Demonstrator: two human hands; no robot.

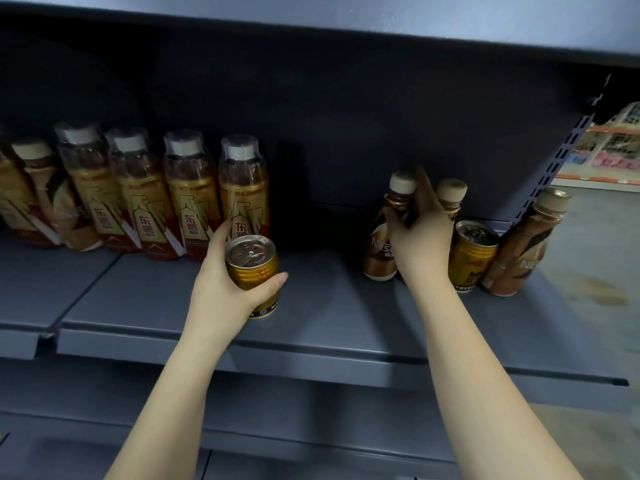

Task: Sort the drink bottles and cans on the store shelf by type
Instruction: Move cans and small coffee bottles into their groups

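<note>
Left hand [225, 289] wraps gold can [252, 271] mid-shelf [329, 306], nr front edge: rigid, smooth, prob. full & heavy; take by the sidewall. Right hand [420, 237] closes on coffee bottle [382, 237] at right end, apparently by the waist; film label slippery.

a dark blue-grey metal shelf [329, 327] runs across the view under an upper shelf [381, 22], with a dim back panel [346, 133] behind. at the right, a perforated upright [568, 147] borders grey floor [599, 254] and blurred, brightly lit racks [616, 147] beyond.
</note>
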